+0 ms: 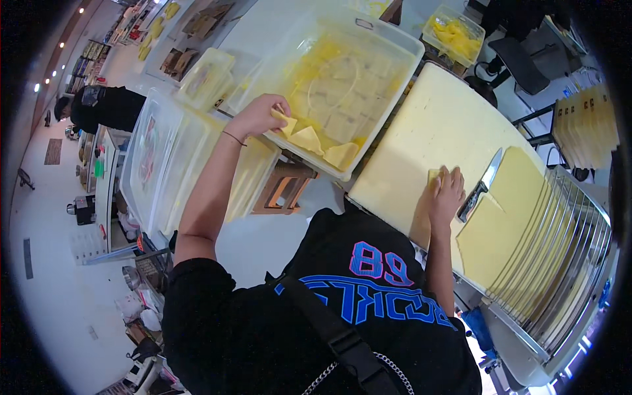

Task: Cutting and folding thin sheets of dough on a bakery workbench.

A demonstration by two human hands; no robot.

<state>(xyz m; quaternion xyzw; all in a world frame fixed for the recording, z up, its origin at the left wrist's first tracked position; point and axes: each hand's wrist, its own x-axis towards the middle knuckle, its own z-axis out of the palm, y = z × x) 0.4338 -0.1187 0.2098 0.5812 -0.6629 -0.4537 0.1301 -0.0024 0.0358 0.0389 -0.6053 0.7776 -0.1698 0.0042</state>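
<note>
At the lower left corner of a translucent plastic tub (413, 56), my left hand (262, 117) pinches a yellow dough piece (285, 128). Folded yellow dough triangles (306, 140) lie along the tub's near side. On the cream board (421, 118), the fingers of my right hand (447, 192) are bent over a small yellow dough piece (434, 176), gripping it. Just right of that hand, a black-handled knife (474, 199) lies at the edge of a large flat dough sheet (500, 243).
Stacked lidded tubs (151, 164) stand at left, beside a person in black (108, 108). A metal-barred rack (566, 250) borders the sheet at right. A small tub of yellow material (471, 56) and another dark-clothed person (510, 16) are at upper right.
</note>
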